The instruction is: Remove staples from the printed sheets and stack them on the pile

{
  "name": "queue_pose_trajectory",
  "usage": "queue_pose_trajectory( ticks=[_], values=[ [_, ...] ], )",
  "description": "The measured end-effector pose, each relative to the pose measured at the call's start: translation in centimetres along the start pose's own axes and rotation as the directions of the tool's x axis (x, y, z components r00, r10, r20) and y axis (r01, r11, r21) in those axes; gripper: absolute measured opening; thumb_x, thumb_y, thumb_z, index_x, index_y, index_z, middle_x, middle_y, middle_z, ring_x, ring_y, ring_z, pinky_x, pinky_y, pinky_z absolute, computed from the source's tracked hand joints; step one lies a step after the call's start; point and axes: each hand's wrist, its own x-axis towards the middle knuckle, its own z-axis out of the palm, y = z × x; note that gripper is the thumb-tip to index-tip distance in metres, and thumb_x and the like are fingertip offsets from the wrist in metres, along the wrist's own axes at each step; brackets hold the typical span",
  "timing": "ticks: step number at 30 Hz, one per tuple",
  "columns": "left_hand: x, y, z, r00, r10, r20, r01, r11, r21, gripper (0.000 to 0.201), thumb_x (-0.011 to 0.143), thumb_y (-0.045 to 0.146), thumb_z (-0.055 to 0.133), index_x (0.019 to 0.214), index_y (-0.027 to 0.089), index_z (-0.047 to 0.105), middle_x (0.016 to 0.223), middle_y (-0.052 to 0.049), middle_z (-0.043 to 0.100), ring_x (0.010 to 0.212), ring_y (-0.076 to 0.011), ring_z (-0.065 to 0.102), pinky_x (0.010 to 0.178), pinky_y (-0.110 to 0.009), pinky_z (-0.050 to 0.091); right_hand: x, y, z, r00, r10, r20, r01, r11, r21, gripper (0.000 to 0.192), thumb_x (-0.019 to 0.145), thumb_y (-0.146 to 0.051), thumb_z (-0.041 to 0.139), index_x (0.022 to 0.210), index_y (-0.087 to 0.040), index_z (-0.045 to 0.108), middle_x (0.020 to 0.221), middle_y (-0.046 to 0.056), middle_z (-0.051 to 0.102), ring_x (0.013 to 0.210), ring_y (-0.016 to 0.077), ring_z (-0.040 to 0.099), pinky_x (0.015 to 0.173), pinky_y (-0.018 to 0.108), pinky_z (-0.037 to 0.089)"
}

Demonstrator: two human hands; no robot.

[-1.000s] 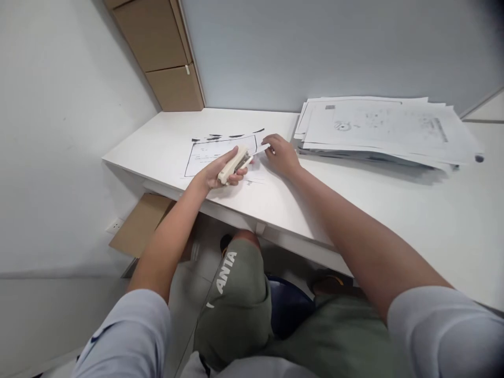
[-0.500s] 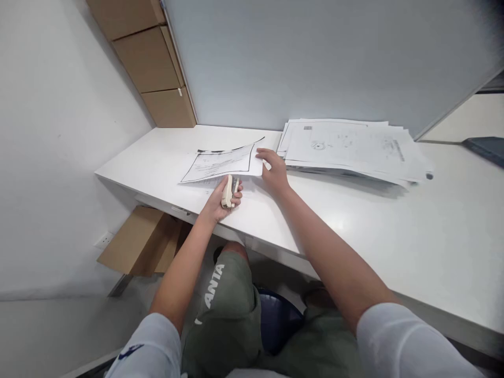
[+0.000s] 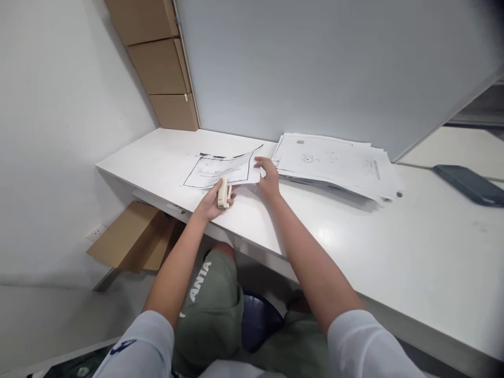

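My left hand is wrapped round a cream stapler, whose front end reaches the near edge of the printed sheets. Whether the paper lies between the stapler's jaws I cannot tell. At the sheets' right edge my right hand pinches the paper between thumb and fingers, and that side curls up off the white table. Black border lines and rows of print show on the top sheet.
A thick, uneven stack of printed papers lies to the right of my right hand. Farther right is a dark flat object. Cardboard boxes are piled at the back left, and an opened carton sits below the table.
The stapler in my left hand has come up to the sheets' near edge and now overlaps it. My right hand still holds the paper. The camera view has shifted to the right.
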Motion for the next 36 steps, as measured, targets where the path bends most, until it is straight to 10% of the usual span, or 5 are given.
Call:
queue_pose_trajectory(
  ticks=[17, 30, 33, 36],
  values=[
    [-0.1, -0.8, 0.5, 0.936, 0.236, -0.259, -0.265, 0.961, -0.083, 0.012, 0.092, 0.022, 0.061, 0.098, 0.012, 0.065, 0.078, -0.004, 0.071, 0.069, -0.0132, 0.069, 0.086, -0.028, 0.060, -0.8, -2.5, -0.2, 1.000, 0.004, 0.005, -0.005, 0.993, 0.118, 0.014, 0.075, -0.014, 0.048, 0.081, -0.024, 0.056, 0.106, 0.010, 0.068, 0.105, 0.0266, 0.062, 0.092, 0.044, 0.047],
    [-0.4, -0.9, 0.4, 0.928, 0.195, -0.317, -0.204, 0.979, 0.005, 0.014, 0.091, 0.023, 0.064, 0.098, 0.011, 0.066, 0.064, -0.002, 0.064, 0.055, -0.0135, 0.067, 0.060, -0.020, 0.060, -0.9, -1.1, 0.0, 0.998, 0.031, 0.054, -0.037, 0.994, 0.099, 0.015, 0.076, -0.027, 0.055, 0.091, -0.024, 0.057, 0.112, 0.010, 0.066, 0.109, 0.0272, 0.061, 0.093, 0.043, 0.048],
    [-0.5, -0.9, 0.6, 0.927, 0.220, -0.305, -0.226, 0.974, 0.016, 0.013, 0.092, 0.020, 0.062, 0.100, 0.011, 0.067, 0.062, -0.001, 0.064, 0.054, -0.0122, 0.066, 0.064, -0.020, 0.061, -0.5, -0.5, 0.5, 0.961, 0.271, -0.047, -0.259, 0.950, 0.172, 0.036, 0.089, -0.039, 0.045, 0.120, -0.023, 0.051, 0.133, 0.014, 0.056, 0.120, 0.0249, 0.058, 0.097, 0.041, 0.048],
    [-0.8, -1.0, 0.9, 0.940, 0.223, -0.258, -0.203, 0.974, 0.101, 0.013, 0.090, 0.021, 0.065, 0.097, 0.011, 0.068, 0.070, -0.005, 0.069, 0.064, -0.0154, 0.070, 0.064, -0.021, 0.060, 0.6, -0.1, 0.2, 0.798, 0.594, 0.107, -0.586, 0.722, 0.367, 0.052, 0.096, -0.054, 0.025, 0.129, -0.019, 0.043, 0.131, 0.017, 0.058, 0.111, 0.0252, 0.063, 0.090, 0.043, 0.052]
  ],
)
